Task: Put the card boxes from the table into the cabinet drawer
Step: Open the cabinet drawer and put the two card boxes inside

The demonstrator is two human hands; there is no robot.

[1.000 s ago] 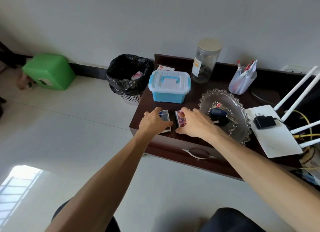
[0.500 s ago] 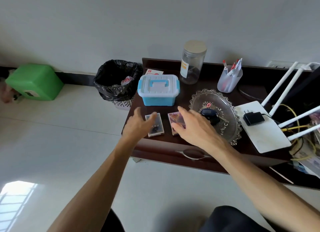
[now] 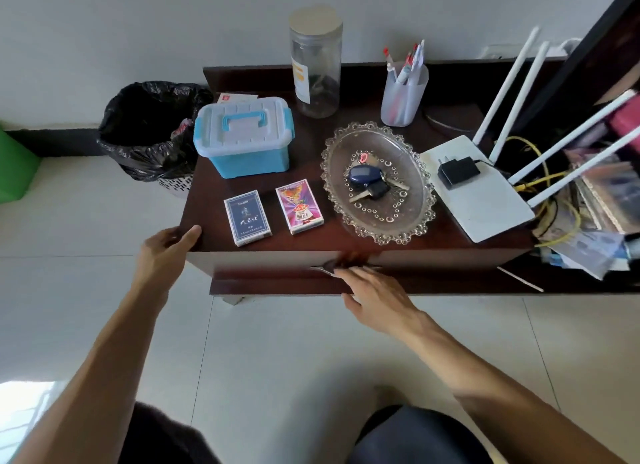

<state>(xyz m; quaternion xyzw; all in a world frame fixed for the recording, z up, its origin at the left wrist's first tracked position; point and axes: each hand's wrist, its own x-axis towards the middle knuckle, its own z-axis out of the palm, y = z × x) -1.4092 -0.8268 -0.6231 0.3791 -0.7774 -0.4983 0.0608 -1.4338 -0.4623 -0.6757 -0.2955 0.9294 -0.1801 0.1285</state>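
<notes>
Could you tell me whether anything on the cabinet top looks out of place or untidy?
Nothing looks spilled or damaged. One oddity: a black plug adapter lies loose on top of the white router. The two card boxes lie flat, side by side.

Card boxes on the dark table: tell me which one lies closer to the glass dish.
The pink-purple card box. It lies right beside the glass dish, while the dark blue card box sits farther left.

I think I am in a home, because the dark cabinet (image 3: 346, 245) by the wall holds a dish (image 3: 408, 221) with keys (image 3: 367, 183), a router (image 3: 481, 200), a pen cup (image 3: 403, 94), and a bin (image 3: 149, 131) stands beside.
</notes>
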